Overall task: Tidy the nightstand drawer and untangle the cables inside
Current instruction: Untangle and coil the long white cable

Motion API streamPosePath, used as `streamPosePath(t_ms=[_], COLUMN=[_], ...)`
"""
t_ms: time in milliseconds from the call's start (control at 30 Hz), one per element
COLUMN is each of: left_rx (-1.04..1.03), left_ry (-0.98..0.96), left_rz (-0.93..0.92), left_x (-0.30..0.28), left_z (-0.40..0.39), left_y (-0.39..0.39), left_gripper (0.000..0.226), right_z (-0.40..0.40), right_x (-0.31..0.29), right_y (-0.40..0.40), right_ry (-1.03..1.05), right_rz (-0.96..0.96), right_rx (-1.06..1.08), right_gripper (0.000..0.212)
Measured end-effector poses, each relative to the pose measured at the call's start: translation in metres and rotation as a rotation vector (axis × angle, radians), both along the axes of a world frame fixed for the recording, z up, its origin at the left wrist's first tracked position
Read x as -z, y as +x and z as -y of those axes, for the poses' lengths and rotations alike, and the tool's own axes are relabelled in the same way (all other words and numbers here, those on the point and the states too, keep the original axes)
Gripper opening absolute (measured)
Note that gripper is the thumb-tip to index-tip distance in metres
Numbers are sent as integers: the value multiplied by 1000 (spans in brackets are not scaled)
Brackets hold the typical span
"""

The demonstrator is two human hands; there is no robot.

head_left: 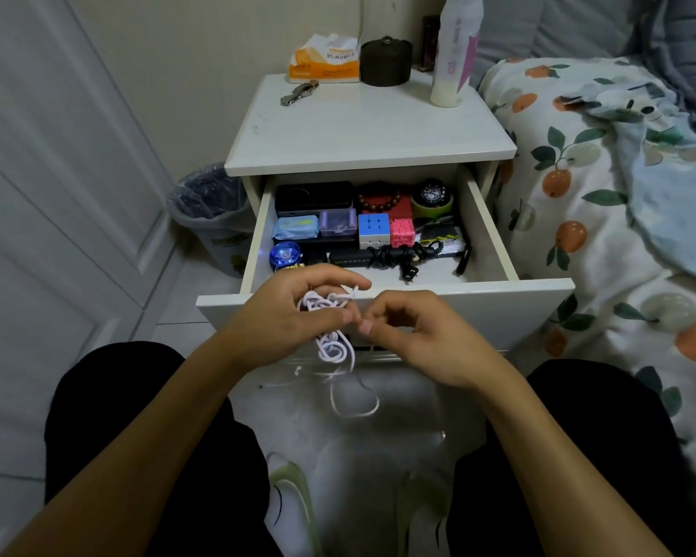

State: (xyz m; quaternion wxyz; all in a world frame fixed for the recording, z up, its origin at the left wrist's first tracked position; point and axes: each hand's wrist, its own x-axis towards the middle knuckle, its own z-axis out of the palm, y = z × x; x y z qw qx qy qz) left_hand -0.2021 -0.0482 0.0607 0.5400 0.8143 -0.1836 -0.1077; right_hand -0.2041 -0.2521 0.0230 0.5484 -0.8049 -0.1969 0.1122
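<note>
Left hand [294,315] grip clamped on tangled thin white cable [330,335], held over lap; right hand [414,335] fingers pinch a strand, prob. to tease knot loose.

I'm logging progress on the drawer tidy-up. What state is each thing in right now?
drawer: pulled open, full of items
white cable: tangled, held in front of the drawer, loops hanging down
black cable: bundled, lying in the drawer
left hand: grips the white cable
right hand: pinches at the white cable
bin: lined with a bag
</note>
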Motion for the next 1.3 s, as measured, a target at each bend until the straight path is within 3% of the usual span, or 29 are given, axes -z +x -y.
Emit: streamPosePath(t_ms=[133,267,467,600,700,833,933,1167,1300], left_rx=[37,-33,-146,-89,-102,-91,-69,-93,-217], left_ry=[-30,-52,-122,-98,-126,-31,-92,-107,-154], left_rz=[-22,-72,-23,-73,-113,-9,-72,10,14], left_x=[-2,-2,-2,-4,-4,-1,3,9,15], left_z=[-3,-3,-4,-6,-6,-3,-1,4,4], left_y=[-3,-3,-3,-4,-3,-6,-8,-8,-7], left_gripper=[36,34,12,18,25,20,14,13,15], right_z=[-1,-5,0,0,1,-5,-8,-10,-11], right_x=[2,-2,-4,-7,-8,-6,-5,-5,-4], right_y=[2,1,4,5,6,5,5,5,4], right_ry=[56,132,175,229,188,69,84,85,-120], right_rz=[-11,-50,48,175,231,325,292,247,441], right_rx=[10,17,144,331,355,294,383,422,508], right_gripper=[28,5,10,13,14,10,8,7,15])
